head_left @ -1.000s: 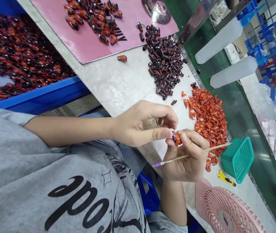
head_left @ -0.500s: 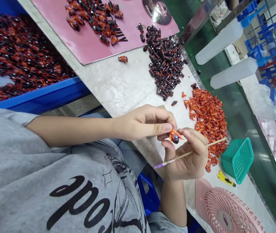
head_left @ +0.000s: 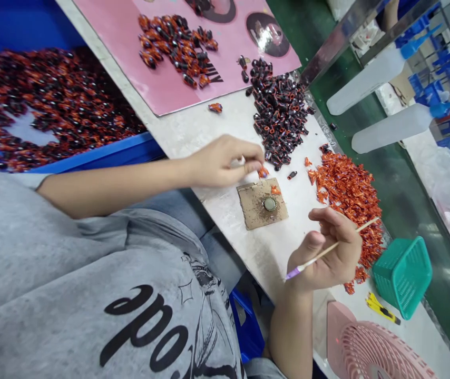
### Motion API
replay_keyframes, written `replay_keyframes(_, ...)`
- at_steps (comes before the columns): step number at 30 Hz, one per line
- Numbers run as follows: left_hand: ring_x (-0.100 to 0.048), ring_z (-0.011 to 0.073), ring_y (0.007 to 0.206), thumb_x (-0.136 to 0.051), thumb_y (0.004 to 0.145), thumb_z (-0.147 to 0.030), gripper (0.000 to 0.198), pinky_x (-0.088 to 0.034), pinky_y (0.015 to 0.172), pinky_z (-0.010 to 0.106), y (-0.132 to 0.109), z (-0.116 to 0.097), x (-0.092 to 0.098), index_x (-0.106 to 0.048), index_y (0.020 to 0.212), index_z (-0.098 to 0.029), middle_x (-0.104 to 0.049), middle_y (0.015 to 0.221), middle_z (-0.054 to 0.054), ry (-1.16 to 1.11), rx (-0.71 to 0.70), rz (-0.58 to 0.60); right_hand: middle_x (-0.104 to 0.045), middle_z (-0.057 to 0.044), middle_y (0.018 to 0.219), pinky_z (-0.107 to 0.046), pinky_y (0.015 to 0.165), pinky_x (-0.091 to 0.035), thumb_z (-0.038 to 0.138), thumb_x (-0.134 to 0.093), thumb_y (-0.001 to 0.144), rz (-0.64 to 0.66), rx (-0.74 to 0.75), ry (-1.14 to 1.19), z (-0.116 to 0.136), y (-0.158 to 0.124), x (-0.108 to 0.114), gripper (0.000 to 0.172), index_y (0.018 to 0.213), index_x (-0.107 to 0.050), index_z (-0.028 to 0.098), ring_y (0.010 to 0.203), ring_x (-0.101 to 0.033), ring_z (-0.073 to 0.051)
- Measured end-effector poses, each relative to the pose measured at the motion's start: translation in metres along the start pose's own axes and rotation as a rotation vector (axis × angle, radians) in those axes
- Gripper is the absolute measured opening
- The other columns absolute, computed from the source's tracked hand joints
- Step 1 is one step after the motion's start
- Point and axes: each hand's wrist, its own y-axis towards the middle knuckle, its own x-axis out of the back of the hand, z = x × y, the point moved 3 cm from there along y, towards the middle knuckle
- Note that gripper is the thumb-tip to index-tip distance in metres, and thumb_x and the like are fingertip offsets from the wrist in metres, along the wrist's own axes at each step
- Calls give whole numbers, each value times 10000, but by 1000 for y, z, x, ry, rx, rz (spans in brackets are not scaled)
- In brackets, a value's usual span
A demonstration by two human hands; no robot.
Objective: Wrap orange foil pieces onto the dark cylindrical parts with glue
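Note:
My left hand (head_left: 228, 163) pinches a small orange piece (head_left: 263, 172) between thumb and fingertips, near the upper edge of a brown cardboard square (head_left: 251, 209). Whether a dark part is joined to the piece is hidden. On the cardboard sit a round metal cap (head_left: 269, 204) and another small orange piece (head_left: 275, 190). My right hand (head_left: 328, 250), to the right of the cardboard, holds a thin wooden brush (head_left: 322, 253) across its palm, with the thumb and fingertips apart. The brush's purple end points down and left.
Dark hollow pieces (head_left: 278, 113) and orange pieces (head_left: 347, 192) lie in heaps. Joined pieces rest on a pink sheet (head_left: 162, 97) and in a blue bin (head_left: 110, 152). A green basket (head_left: 401, 273), yellow cutter (head_left: 383, 309), pink fan (head_left: 383, 347) and two white bottles (head_left: 393, 126) stand beyond.
My hands have separated. The left moved up with the orange piece; the right moved right and down, keeping the brush. The cardboard and cap between them are now uncovered. The view has shifted slightly.

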Motion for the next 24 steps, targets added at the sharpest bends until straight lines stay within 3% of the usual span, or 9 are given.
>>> replay_keyframes(3,-526,184,828,-545,928,-341,228,-429,885,289,4,38,46,-700,905,-175,-627,759,4,433,24,-128,-687,-35,800,-314,621,-551,539,-646,899,-114,-129,131,-4,5,-2,384,1018,-740,187,696,-672,-158)
replay_keyframes(5,-508,186,881,-469,969,-302,254,-414,946,300,3,50,69,-679,959,-160,-638,813,21,644,75,-123,-679,-32,757,-304,573,-543,663,-493,927,-122,-256,269,-7,10,-3,529,947,-745,198,665,-660,-158)
replay_keyframes(7,-508,199,922,-397,1001,-275,293,-408,987,348,2,52,83,-659,1011,-145,-664,895,60,794,155,-76,-661,-35,746,-295,520,-526,744,-313,935,-106,-390,396,-13,14,-4,680,917,-735,212,641,-643,-158)
replay_keyframes(9,-517,226,995,-385,1009,-274,301,-396,1020,411,5,46,85,-637,1096,-134,-676,1015,99,896,210,-60,-632,-28,769,-282,485,-506,768,-295,921,-121,-497,454,-23,16,-2,689,939,-721,227,616,-620,-145)
replay_keyframes(13,-546,273,1131,-519,960,-267,320,-420,982,430,23,22,52,-610,1247,-161,-651,1231,113,1011,21,60,-592,6,751,-247,499,-492,716,-571,852,-139,-579,391,-43,17,5,504,885,-703,230,610,-601,-113)
replay_keyframes(15,-562,259,1170,-501,964,-212,326,-439,934,377,35,13,23,-612,1270,-198,-650,1283,83,1028,-123,228,-613,5,693,-242,507,-485,695,-618,836,-26,-597,315,-49,15,5,495,816,-708,209,597,-602,-111)
replay_keyframes(18,-606,216,1131,-433,987,-127,317,-442,814,301,49,8,-12,-650,1208,-194,-686,1248,58,1080,-173,408,-632,-9,589,-246,494,-467,724,-540,867,223,-599,178,-52,9,1,591,719,-723,182,533,-588,-111)
replay_keyframes(21,-650,208,1024,-425,992,-112,292,-429,733,294,58,10,-29,-692,1100,-159,-729,1103,79,1109,-160,439,-662,-22,563,-254,498,-481,740,-492,881,419,-567,77,-51,3,-5,635,697,-738,183,520,-610,-122)
replay_keyframes(24,-653,219,982,-444,985,-111,272,-440,744,301,60,17,-31,-706,1050,-141,-733,1005,97,1107,-169,425,-688,-27,567,-258,501,-497,747,-467,887,507,-558,13,-51,-1,-10,648,707,-744,190,521,-628,-131)
